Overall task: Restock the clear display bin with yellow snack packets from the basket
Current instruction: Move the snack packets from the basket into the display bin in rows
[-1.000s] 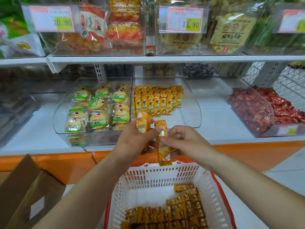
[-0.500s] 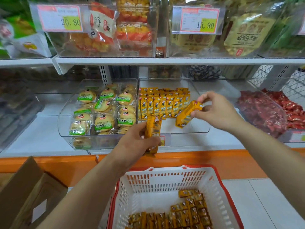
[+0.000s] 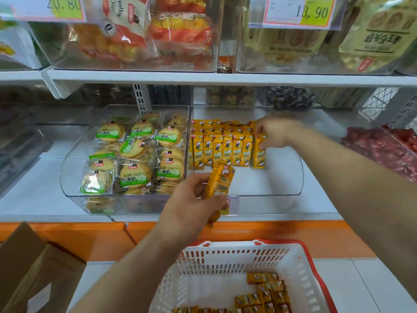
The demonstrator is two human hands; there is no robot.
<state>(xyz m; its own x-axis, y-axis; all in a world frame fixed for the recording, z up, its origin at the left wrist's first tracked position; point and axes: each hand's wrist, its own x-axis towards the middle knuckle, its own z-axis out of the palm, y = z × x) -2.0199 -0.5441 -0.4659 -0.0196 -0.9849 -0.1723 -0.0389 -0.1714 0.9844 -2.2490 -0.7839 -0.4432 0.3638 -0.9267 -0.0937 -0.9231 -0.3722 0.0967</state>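
The clear display bin point(image 3: 282, 193) sits on the white shelf with rows of upright yellow snack packets point(image 3: 220, 147) at its back. My right hand point(image 3: 276, 132) reaches into the bin and pinches one yellow packet point(image 3: 259, 154) standing at the right end of the front row. In front of the bin's front wall, my left hand point(image 3: 191, 204) grips a small bunch of yellow packets point(image 3: 218, 184). Below stands the white basket point(image 3: 225, 258) with a red rim, and several more yellow packets point(image 3: 266, 292) lie on its floor.
A neighbouring clear bin point(image 3: 74, 177) to the left holds round biscuits in green-labelled wrappers. A bin of red sweets point(image 3: 383, 150) stands at the right. Shelf above carries bagged snacks and price tags. A cardboard box point(image 3: 33, 272) sits at the lower left.
My right hand has carried its packet from above the bin's front down to the right end of the front row. My left hand has kept its packets near the bin's front wall.
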